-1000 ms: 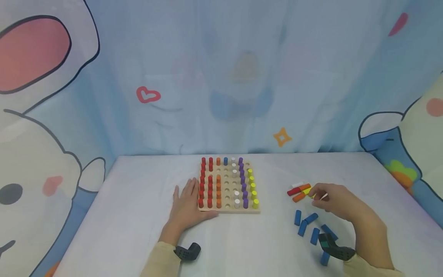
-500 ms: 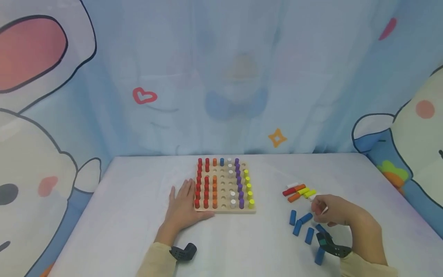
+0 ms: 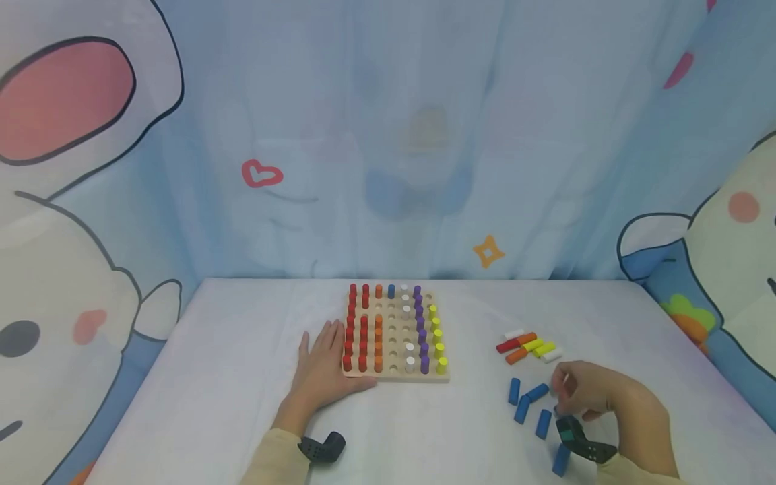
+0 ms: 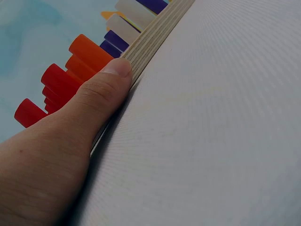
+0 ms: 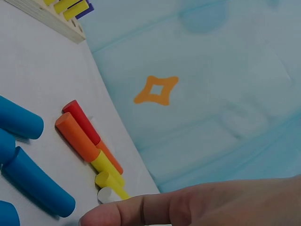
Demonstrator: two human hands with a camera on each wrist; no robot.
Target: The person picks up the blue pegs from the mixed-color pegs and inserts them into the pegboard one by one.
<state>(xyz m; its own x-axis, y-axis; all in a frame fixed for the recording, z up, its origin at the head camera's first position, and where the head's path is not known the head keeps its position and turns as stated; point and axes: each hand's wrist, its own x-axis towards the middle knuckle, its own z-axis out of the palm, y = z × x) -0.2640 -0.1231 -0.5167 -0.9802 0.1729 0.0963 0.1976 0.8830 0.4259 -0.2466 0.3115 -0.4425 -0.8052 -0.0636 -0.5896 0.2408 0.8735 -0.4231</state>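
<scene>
My left hand (image 3: 321,364) lies along the left side of a wooden pegboard (image 3: 397,378), its fingers straight. In the left wrist view the thumb (image 4: 101,89) presses on the front edge of the board. Red, orange, white, purple and yellow pegs stand in columns, with one blue peg (image 3: 391,291) at the back. Off to the right, my right hand (image 3: 585,389) bends its fingers down over a loose blue peg (image 3: 556,409), mostly hidden beneath it. I cannot tell whether they grip it. A white peg (image 3: 552,355) lies just beyond that hand.
Several loose blue pegs (image 3: 543,424) lie around the right hand on the white tabletop (image 3: 254,303). Farther back is a cluster with a red peg (image 3: 508,345), an orange peg (image 3: 516,356) and a yellow peg (image 3: 544,349). A printed curtain (image 3: 303,222) hangs behind the table.
My right hand has moved nearer, from the yellow pegs to the blue peg, uncovering the white peg behind it. The left hand stays at the board. The head view has shifted slightly.
</scene>
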